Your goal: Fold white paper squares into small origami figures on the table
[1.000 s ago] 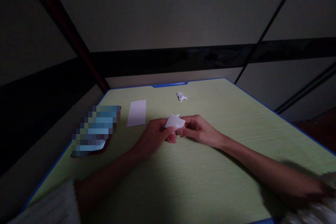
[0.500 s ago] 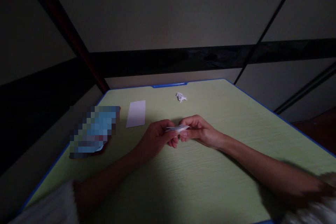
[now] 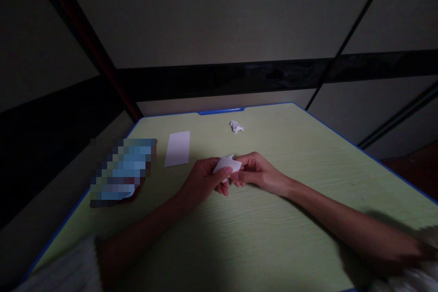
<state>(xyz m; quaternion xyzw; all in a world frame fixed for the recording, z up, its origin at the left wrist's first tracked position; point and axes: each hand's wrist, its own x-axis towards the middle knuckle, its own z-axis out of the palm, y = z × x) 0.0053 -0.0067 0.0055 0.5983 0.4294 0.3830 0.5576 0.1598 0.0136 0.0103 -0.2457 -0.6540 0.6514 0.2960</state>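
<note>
A small folded white paper [image 3: 226,163] is held up over the middle of the table, its flat face turned toward me. My left hand [image 3: 205,178] grips its left and lower part, the thumb lying across the front. On the other side, my right hand [image 3: 258,169] pinches the paper's right edge between thumb and fingers. The fingertips of both hands nearly meet below it. Farther back lies a small folded paper figure [image 3: 236,127] with pointed limbs. To the left, a flat white rectangular sheet [image 3: 178,148] rests on the table.
The light green table [image 3: 290,246] has a blue edge and a blue handle [image 3: 221,111] at its far side. A blurred-out flat object [image 3: 125,171] with a reddish edge lies at the left. Dark-striped panels [image 3: 219,13] stand behind the table.
The folded paper has tilted from nearly edge-on to showing its broad white face. Both hands have shifted only slightly and still hold it.
</note>
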